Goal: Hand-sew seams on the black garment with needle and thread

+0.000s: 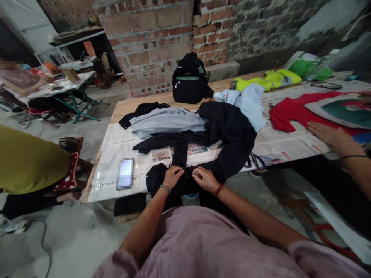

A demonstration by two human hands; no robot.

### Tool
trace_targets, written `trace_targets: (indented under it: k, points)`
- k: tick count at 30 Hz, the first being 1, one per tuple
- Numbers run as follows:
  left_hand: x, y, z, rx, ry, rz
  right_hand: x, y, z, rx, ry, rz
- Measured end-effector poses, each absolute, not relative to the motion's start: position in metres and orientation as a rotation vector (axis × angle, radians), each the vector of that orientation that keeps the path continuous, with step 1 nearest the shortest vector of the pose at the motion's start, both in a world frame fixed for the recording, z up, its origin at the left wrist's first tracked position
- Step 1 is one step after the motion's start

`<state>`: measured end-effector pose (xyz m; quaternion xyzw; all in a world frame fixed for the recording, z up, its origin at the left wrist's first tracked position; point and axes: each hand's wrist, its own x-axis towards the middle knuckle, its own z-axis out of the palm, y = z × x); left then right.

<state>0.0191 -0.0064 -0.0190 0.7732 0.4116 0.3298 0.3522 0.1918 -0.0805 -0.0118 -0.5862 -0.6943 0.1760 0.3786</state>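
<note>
A black garment with long dark pieces lies bunched on the table and hangs over its front edge towards my lap. My left hand is closed in a pinch on this dark cloth at the edge. Close beside it, my right hand is also closed, fingertips pressed together; what they hold is too small to make out. Thin dark strands show between the two hands. A folded grey cloth rests on the black fabric. Left of my hands lies a phone with a lit screen.
Newspaper covers the table. At the back stand a black backpack, a light blue cloth and a yellow vest. Dark-handled scissors lie right. A co-worker's hand touches a red garment beside an iron.
</note>
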Motion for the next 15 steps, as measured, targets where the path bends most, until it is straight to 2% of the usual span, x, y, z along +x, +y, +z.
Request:
trace_targets:
  k: [9, 15]
  points:
    - [0.02, -0.006, -0.019, 2.042, 1.087, 0.796, 0.171, -0.062, -0.025, -1.473, -1.797, 0.291]
    - [0.02, -0.006, -0.019, 2.048, 1.086, 0.781, 0.17, -0.059, -0.028, -1.395, -1.689, 0.418]
